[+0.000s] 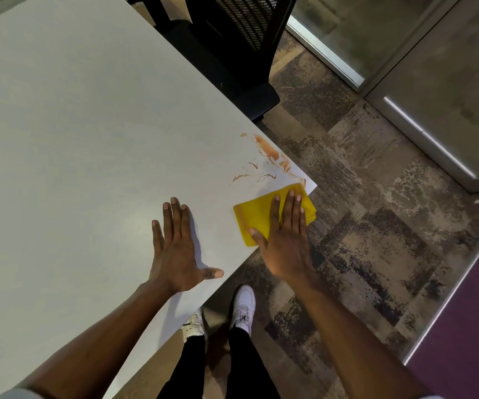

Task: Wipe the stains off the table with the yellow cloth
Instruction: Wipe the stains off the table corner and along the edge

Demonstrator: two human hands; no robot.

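— Where is the yellow cloth (257, 218) found, and how is it held?

— Plainly, it is laid folded at the near right corner of the bench (88, 139), one side hanging just past the edge. It is pinned flat under the right hand (285, 237), whose fingers are stretched out over it; nothing is gripped, the cloth is only pressed down. Pressure spread that way is judged to suit a sweeping stroke.

— And the stains (270, 156)?

— Orange-brown smears and thin streaks are seen just beyond the cloth, along the same edge toward the corner. They are not yet covered, so the wiping is judged to be barely under way there.

— Why is the other hand placed on the bench?

— The left hand (176, 249) is spread open, palm down, beside the cloth but apart from it. It is probably set there as a brace while weight is leaned onto the cloth.

— What cannot be made out?

— The part of the cloth beneath the palm is hidden, as is any stain under it. How much of the cloth overhangs cannot be told. A dark chair (232, 38) is cut off at the top, and the shoes (242, 305) are partly hidden by the bench edge.
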